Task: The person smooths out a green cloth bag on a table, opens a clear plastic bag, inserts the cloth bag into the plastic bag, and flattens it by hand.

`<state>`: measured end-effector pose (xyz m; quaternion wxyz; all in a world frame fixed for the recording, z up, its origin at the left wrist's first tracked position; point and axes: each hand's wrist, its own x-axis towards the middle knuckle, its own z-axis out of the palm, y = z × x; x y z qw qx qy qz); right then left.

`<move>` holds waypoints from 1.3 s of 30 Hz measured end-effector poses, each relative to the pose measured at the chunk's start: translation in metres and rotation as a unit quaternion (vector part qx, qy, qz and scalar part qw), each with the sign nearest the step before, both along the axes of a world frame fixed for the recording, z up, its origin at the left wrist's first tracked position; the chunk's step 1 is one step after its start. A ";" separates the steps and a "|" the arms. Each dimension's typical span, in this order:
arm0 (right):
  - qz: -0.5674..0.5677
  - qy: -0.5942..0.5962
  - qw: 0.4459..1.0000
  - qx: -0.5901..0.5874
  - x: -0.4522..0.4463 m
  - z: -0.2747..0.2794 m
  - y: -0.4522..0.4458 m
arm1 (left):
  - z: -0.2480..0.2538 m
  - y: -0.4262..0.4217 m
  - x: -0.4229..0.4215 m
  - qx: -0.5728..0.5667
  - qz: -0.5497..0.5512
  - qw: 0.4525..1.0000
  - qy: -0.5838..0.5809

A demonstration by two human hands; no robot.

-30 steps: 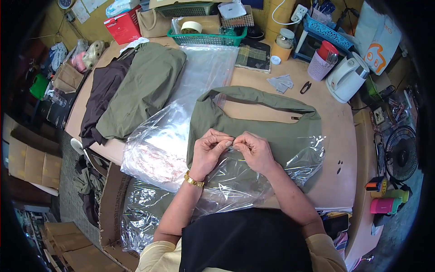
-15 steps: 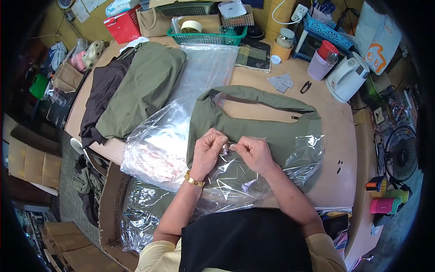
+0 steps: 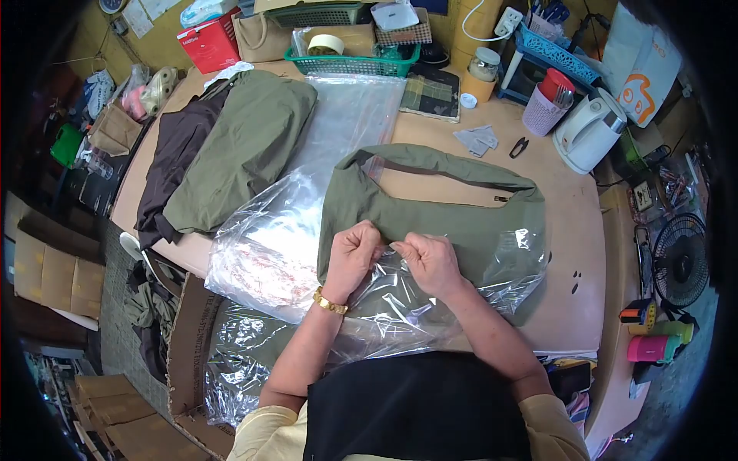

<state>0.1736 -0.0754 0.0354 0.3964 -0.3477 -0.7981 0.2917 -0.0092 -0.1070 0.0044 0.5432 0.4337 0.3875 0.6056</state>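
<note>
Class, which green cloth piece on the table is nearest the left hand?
The looped one, beneath the left hand; the other lies beside the brown cloth.

Left hand [image 3: 355, 252] curled tighter, slightly farther from right hand [image 3: 430, 263].

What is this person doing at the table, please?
The person's left hand and right hand pinch the edge of a clear plastic bag, which covers the lower part of a green cloth bag. Its strap is outside the plastic. To the left lie a stack of clear plastic bags and folded green fabric.
</note>
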 end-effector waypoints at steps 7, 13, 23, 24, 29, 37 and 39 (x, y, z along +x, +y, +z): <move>0.027 0.077 0.993 -0.083 0.007 -0.001 0.007 | 0.021 -0.005 0.010 -0.051 0.005 0.998 -0.028; 0.034 0.057 0.995 -0.073 0.006 0.007 0.000 | 0.018 -0.007 -0.001 -0.116 0.011 0.983 0.142; 0.002 -0.185 0.983 -0.003 0.074 0.076 0.002 | 0.073 -0.029 -0.045 0.011 0.233 0.940 0.249; -0.018 -0.195 0.981 0.006 0.089 0.082 0.004 | 0.073 -0.033 -0.056 -0.024 0.263 0.940 0.215; -0.107 0.002 0.974 -0.198 0.155 0.057 0.008 | 0.068 -0.051 -0.083 -0.022 0.197 0.967 0.158; -0.133 0.314 0.905 -0.253 0.170 0.008 0.014 | 0.045 -0.052 -0.080 -0.063 0.270 0.940 0.199; -0.330 0.131 0.918 -0.176 0.167 0.005 0.017 | 0.052 -0.054 -0.076 -0.056 0.234 0.955 0.173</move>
